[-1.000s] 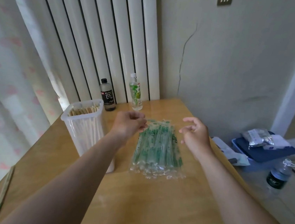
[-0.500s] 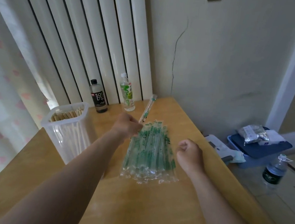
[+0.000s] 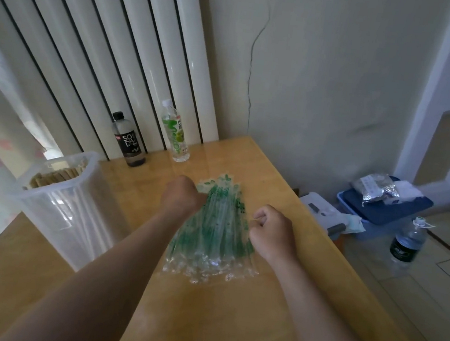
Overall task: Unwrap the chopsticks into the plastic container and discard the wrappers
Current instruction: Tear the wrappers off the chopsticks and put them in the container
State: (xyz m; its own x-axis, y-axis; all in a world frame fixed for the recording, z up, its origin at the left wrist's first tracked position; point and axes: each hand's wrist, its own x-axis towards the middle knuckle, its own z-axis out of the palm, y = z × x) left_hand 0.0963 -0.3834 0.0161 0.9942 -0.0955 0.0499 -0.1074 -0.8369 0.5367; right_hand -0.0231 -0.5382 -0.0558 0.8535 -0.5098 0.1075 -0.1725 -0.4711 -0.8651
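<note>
A pile of wrapped chopsticks [image 3: 215, 242] in clear, green-printed sleeves lies mid-table. My left hand [image 3: 180, 197] is curled at the pile's upper left corner; its fingertips are hidden behind the back of the hand and seem to grip one wrapped chopstick down among the others. My right hand [image 3: 271, 231] is a loose fist at the pile's right edge, with nothing plainly visible in it. The clear plastic container [image 3: 70, 217] stands upright to the left, with bare wooden chopsticks [image 3: 57, 176] in it.
A dark soda bottle [image 3: 129, 142] and a green-labelled bottle [image 3: 176, 136] stand at the wooden table's [image 3: 214, 323] far edge by the radiator. On the floor to the right are a blue lidded box [image 3: 381, 213] with packets on it and a water bottle [image 3: 405, 247].
My left hand lifted one wrapped chopstick out of the pile, then lowered it back to the pile. My right hand curled into a fist and drew in to the pile's right edge.
</note>
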